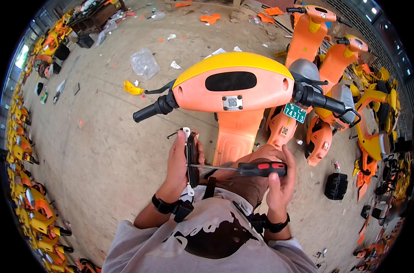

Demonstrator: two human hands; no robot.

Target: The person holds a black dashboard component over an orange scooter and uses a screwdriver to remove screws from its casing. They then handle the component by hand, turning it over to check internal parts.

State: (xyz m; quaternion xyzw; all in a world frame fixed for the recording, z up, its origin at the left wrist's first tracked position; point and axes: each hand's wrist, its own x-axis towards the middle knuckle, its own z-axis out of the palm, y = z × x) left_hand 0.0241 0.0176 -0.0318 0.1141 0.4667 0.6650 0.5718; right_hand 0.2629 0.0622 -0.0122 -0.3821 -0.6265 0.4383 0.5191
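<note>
My left hand point(174, 161) is closed around a narrow black part with white lugs point(191, 157) at its two ends, held upright in front of my body; its exact kind does not show. A thin dark rod sticks out beside its upper end. In my right hand point(281, 184) is a screwdriver point(262, 169) with a black and red handle. Its shaft runs leftward, and the tip meets the black part near the middle; whether it sits in a screw I cannot tell. Just ahead stands an orange scooter point(234, 95) with a yellow top cover and black handlebar grips.
More orange scooters point(305, 38) stand at the far right, near piled yellow and orange parts point(375, 98). A black basket point(336, 186) lies on the floor to the right. Plastic film point(144, 63) and a yellow fragment point(133, 88) lie ahead left. Yellow scooters point(38, 204) line the left side.
</note>
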